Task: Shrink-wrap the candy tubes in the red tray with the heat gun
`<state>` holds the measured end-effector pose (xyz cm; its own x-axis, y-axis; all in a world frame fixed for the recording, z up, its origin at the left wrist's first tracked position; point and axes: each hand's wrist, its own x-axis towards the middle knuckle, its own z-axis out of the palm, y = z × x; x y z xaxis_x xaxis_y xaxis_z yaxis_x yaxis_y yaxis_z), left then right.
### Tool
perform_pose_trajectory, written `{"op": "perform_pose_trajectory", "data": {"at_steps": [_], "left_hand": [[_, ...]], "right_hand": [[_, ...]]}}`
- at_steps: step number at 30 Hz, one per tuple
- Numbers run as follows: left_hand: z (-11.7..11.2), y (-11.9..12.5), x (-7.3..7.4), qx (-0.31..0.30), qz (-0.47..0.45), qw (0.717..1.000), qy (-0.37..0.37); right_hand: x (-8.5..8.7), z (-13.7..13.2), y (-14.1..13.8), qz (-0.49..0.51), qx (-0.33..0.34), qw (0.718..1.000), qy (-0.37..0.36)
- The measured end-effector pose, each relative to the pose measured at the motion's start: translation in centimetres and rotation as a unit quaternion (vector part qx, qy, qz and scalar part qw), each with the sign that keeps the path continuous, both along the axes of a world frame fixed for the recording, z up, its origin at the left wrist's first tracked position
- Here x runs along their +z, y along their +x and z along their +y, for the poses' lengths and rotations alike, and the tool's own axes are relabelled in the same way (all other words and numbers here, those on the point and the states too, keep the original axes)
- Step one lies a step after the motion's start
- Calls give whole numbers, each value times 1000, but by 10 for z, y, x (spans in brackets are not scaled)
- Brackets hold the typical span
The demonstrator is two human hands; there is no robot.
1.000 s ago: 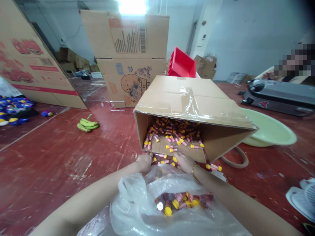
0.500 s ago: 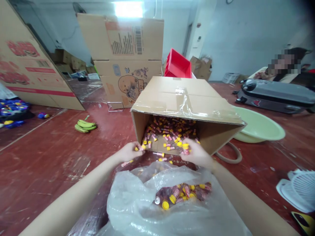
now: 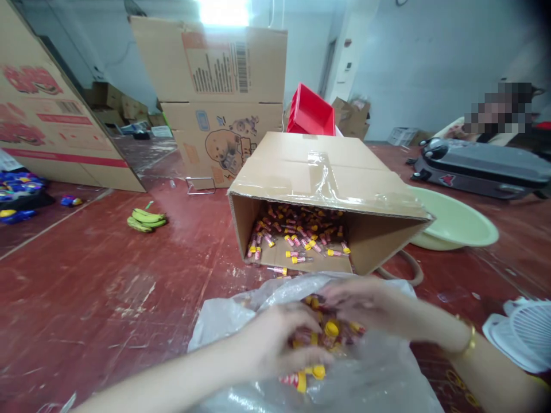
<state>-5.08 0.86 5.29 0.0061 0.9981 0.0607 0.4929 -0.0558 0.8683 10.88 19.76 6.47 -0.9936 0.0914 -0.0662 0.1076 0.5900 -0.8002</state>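
Red floor (image 3: 86, 275), scuffed; pale wall (image 3: 408, 69) behind. From where I stand, yellow-capped tubes (image 3: 331, 328) lie in the mouth of a milky plastic bag (image 3: 370, 378), more of them inside a taped cardboard box (image 3: 327, 166) beyond, its open end facing the bag. Left hand (image 3: 275, 338) half open over the bagged ones, fingers curved, nothing clearly gripped; right hand (image 3: 365, 304) blurred, its hold cannot be told. Judgement: each tube light, stiff, smooth, apt to roll; pinch round the barrel. Bag film thin, limp, crinkled, probably slippery
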Motion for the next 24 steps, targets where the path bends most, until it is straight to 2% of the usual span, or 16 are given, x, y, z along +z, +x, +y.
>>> {"op": "perform_pose_trajectory", "data": {"at_steps": [2,3,4,5,7,8,10,12,14,16,19,20,21,23,24], "left_hand": [[11,-28,2,78,6,997,25],[17,-39,1,122,29,992,0],[23,-46,-4,143,62,987,-48],[27,-48,-11,141,101,979,-109],[27,-42,-29,90,184,956,-212],[23,-35,-38,59,220,946,-233],[9,-17,-52,-1,271,938,-218],[-8,0,-57,-71,285,940,-175],[-24,13,-53,-137,279,940,-138],[-33,18,-44,-187,266,940,-101],[-31,6,-27,-247,193,949,-44],[-27,-4,-24,-241,155,957,-35],[-21,-18,-23,-207,125,970,-34],[-8,-53,-28,-66,121,988,-73],[-3,-70,-35,41,171,979,-108]], "right_hand": [[-2,27,-21,20,-90,996,6],[-9,36,-38,10,-118,992,37],[-19,41,-57,-22,-118,989,91],[-33,42,-78,-40,-109,987,112],[-63,33,-116,-64,-73,985,142],[-78,24,-130,-72,-51,984,155],[-105,3,-148,-82,-22,980,182],[-126,-16,-152,-90,-18,974,209],[-142,-30,-150,-103,-34,967,232],[-153,-38,-147,-120,-52,961,242],[-165,-39,-147,-134,-54,960,240],[-167,-39,-147,-134,-49,961,238],[-168,-39,-148,-132,-46,962,237],[-169,-39,-147,-121,-43,963,238],[-169,-39,-147,-113,-42,963,240]]}}
